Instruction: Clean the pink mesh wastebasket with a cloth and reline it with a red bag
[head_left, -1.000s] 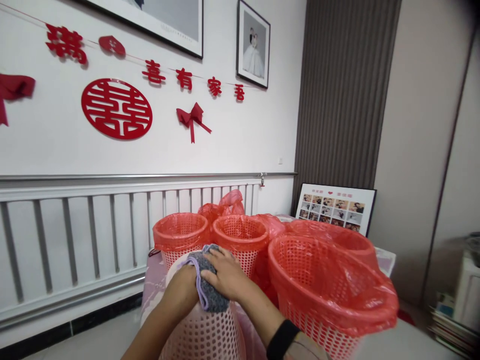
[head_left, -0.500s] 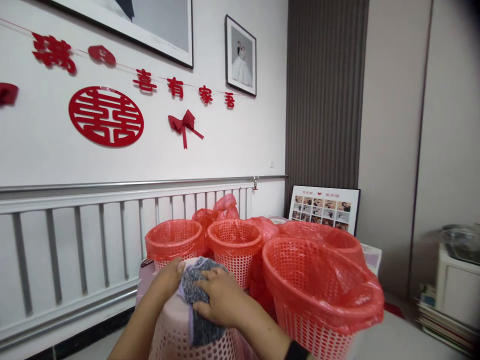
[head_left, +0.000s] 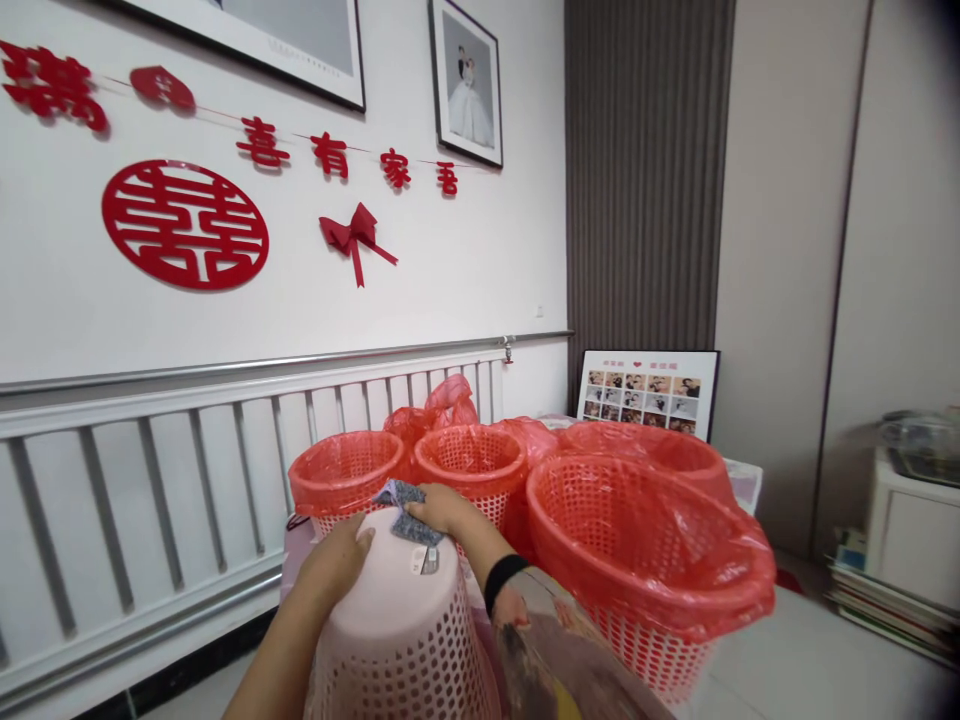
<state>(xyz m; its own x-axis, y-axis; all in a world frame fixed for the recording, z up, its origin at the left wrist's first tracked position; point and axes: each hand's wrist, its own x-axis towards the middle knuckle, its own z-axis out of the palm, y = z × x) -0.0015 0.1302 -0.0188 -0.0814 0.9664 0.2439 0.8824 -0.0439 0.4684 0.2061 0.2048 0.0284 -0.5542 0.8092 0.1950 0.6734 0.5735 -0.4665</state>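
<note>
A pale pink perforated plastic basket (head_left: 397,640) stands upside down in front of me, its solid base facing up with a small label on it. My left hand (head_left: 334,555) grips the left edge of that base, thumb on top. In my right hand (head_left: 444,508) is a grey cloth (head_left: 416,528) with a lilac edge, pressed on the far right part of the base. Some right fingers are hidden by the hand and cloth.
Red bags line a large basket (head_left: 645,610) at right, two smaller baskets (head_left: 349,465) (head_left: 471,458) behind, and another at the back right. A white radiator (head_left: 150,510) runs along the left wall. A photo board (head_left: 649,395) leans at the back; a white cabinet (head_left: 911,530) stands right.
My right hand and the cloth have moved away from me, from the near side to the far part of the base, uncovering the label. The left hand stays on the edge.
</note>
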